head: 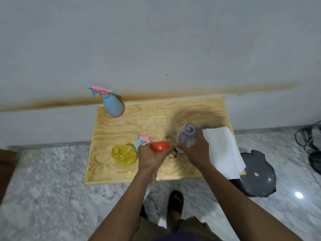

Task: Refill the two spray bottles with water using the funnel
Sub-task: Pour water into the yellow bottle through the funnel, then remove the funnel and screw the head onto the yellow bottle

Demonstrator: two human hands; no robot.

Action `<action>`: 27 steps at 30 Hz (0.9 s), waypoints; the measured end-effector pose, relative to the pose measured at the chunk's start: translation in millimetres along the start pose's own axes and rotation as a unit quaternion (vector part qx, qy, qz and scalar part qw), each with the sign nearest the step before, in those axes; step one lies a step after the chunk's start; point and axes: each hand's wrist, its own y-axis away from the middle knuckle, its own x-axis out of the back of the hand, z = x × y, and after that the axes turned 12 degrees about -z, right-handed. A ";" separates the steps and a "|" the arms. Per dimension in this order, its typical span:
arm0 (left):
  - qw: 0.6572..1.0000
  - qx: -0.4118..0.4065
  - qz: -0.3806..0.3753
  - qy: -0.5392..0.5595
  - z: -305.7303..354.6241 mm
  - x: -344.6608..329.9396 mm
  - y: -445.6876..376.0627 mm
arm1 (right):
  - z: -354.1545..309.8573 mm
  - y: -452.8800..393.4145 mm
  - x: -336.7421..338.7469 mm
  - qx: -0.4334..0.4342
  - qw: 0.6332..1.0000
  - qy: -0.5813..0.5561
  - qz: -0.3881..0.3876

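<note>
From the head view we saw our left hand [150,156] with its grip closed around the red funnel [159,146], held low over the wooden bench [121,131]. Our right hand [196,150] gripped a clear, uncapped water bottle [185,136] — tilted, mouth toward the wall. The yellow spray bottle [124,155] stood open just left of the funnel, its pink-and-blue spray head [145,140] lying behind it. The blue spray bottle [112,105] stood at the bench's far left corner, trigger on. White paper [224,150] overhung the right edge, above a grey lid [257,180] on the floor.
</note>
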 end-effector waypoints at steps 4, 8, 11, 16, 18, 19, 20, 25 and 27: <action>0.999 0.008 -0.026 -0.038 -10.6 -26.8 -24.2 | 5.0 -3.7 1.0 -0.001 1.000 -0.004 0.003; 0.998 -0.005 -0.010 -0.062 -15.0 -39.2 -34.8 | 8.1 -4.5 1.4 0.006 1.000 0.003 0.007; 0.998 0.001 -0.006 -0.063 -21.6 -42.4 -37.3 | 9.5 -5.1 1.8 0.004 1.000 -0.001 0.002; 0.998 -0.029 0.010 -0.055 -17.8 -37.2 -18.0 | 8.7 -2.0 3.4 -0.005 1.000 -0.009 -0.004; 0.998 -0.047 0.026 -0.040 -22.9 -31.3 -6.8 | 7.1 4.9 0.7 -0.026 0.999 -0.031 0.026; 0.997 -0.051 0.036 -0.041 -27.9 -27.1 -0.7 | 6.5 10.4 -2.0 -0.050 0.996 -0.046 0.054; 0.997 -0.053 0.044 -0.044 -35.2 -22.3 5.4 | 6.7 17.1 -5.3 -0.079 0.992 -0.061 0.084; 0.997 0.022 0.054 -0.043 -89.0 18.2 34.7 | 11.0 57.7 -36.7 -0.210 0.970 -0.102 0.070; 0.993 0.059 0.083 -0.057 -109.9 37.4 39.1 | 6.4 59.9 -59.1 -0.171 0.984 -0.054 0.012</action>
